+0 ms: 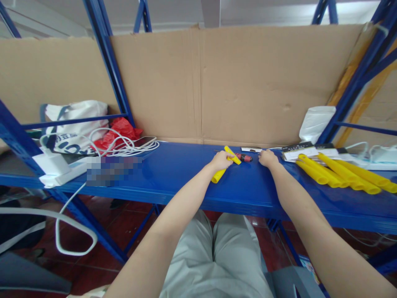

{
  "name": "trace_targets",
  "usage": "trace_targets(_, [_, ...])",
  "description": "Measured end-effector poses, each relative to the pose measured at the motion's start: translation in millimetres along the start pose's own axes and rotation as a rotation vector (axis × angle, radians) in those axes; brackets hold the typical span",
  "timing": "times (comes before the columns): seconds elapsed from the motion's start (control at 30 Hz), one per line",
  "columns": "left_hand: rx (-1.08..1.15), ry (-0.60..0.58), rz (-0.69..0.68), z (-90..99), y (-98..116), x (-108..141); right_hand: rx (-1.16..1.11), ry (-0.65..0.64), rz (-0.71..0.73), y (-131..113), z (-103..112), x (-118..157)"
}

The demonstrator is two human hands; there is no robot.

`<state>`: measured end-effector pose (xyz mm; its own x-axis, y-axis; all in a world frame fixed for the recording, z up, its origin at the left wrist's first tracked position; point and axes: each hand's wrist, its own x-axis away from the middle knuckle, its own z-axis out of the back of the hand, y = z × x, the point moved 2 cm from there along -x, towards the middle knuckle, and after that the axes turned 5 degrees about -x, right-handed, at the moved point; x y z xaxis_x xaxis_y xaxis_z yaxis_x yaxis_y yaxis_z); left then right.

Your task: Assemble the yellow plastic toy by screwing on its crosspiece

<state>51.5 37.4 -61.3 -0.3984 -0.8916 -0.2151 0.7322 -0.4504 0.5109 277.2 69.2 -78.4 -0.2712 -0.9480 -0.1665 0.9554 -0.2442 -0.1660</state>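
My left hand [222, 160] is closed on a yellow tool handle [232, 155] near the middle of the blue shelf. Below that hand a yellow tube [218, 176] sticks out toward the front edge. Just to the right lies a red and black screwdriver-like handle [247, 158]. My right hand [268, 158] rests at the shelf's back part, right of that handle, with its fingers bent together; what they hold, if anything, is too small to make out. A small white and black item [251, 149] lies behind, between the hands.
Several yellow tubes [350, 176] lie on the right, beside white and black packets [299, 150]. At left are a power strip [71, 170], coiled white cables [133, 148], a red plastic bag [119, 134] and a white cloth bag [77, 124]. Cardboard [248, 82] stands behind the shelf [173, 169].
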Motion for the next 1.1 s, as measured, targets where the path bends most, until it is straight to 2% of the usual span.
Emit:
trace_targets(0.1, [-0.006,-0.006,0.006,0.7,1,1,-0.042,0.016,-0.014,6,-3,-9])
trace_targets(0.33, [-0.012,-0.004,0.01,1.1,1,1,-0.185,-0.045,0.004,18,-5,-18])
trace_targets(0.43, [-0.023,-0.009,0.006,-0.3,0,0,-0.165,0.013,0.001,17,-1,-15])
trace_targets(0.5, [-0.026,-0.005,-0.003,-1.3,-1,-1,-0.215,0.084,0.031,12,4,-12])
trace_targets(0.57, [-0.023,0.008,-0.002,-1.9,-2,-1,-0.385,0.122,0.143,4,9,-7])
trace_targets(0.67, [-0.015,0.025,-0.011,-2.5,-3,-3,-0.718,0.095,0.347,-12,15,0])
trace_targets(0.77, [0.02,0.058,-0.03,-2.6,-4,-5,-0.904,0.005,0.419,-28,17,9])
trace_targets(0.87, [0.068,0.118,-0.046,-2.3,-5,-8,-0.926,-0.045,0.43,-43,18,16])
trace_targets(1.1, [0.163,0.195,-0.109,-2.9,-7,-10,-0.86,0.001,0.416,-54,19,24])
